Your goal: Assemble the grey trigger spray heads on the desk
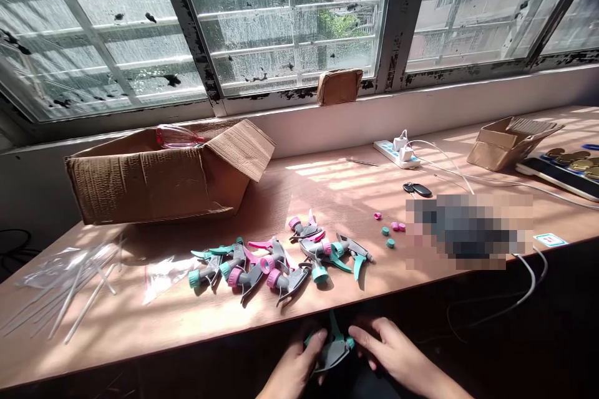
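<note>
Below the table's front edge, my left hand (299,355) grips a grey and green trigger spray head (333,352) by its body, thumb on top. My right hand (390,346) has its fingertips closed at the small green nozzle cap (350,342) on the spray head's right end; part of the grip is in shadow. On the table in front lies a cluster of similar spray heads (248,274), with pink or green collars and triggers. Several small loose caps (390,243), pink and green, lie right of the cluster.
Thin clear tubes (87,305) and plastic bags (166,277) lie at left. Behind stands an open cardboard box (140,187). A white power strip (395,154), black keys (416,189), a blurred dark object (468,227) and a smaller box (498,146) are at right.
</note>
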Demonstrator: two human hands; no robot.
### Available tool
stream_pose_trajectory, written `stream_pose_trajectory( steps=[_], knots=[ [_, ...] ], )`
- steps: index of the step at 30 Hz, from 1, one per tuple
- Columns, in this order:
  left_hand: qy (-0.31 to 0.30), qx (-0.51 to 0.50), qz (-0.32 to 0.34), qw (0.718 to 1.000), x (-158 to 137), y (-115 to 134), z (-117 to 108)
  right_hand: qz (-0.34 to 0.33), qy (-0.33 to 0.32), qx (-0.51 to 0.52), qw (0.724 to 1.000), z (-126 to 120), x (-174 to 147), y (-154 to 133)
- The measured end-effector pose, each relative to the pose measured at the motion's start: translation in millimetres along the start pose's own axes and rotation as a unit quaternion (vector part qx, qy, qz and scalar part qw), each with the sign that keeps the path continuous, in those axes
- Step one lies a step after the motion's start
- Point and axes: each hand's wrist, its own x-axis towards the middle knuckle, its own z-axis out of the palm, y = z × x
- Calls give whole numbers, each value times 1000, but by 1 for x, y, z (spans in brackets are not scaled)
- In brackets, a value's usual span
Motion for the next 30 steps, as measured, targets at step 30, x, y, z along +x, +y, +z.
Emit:
stream_pose_trajectory(
  steps=[30],
  knots=[
    [-98, -109, 38, 988, -32, 80, 1, -180, 418, -286, 843, -109, -18, -39]
  ],
)
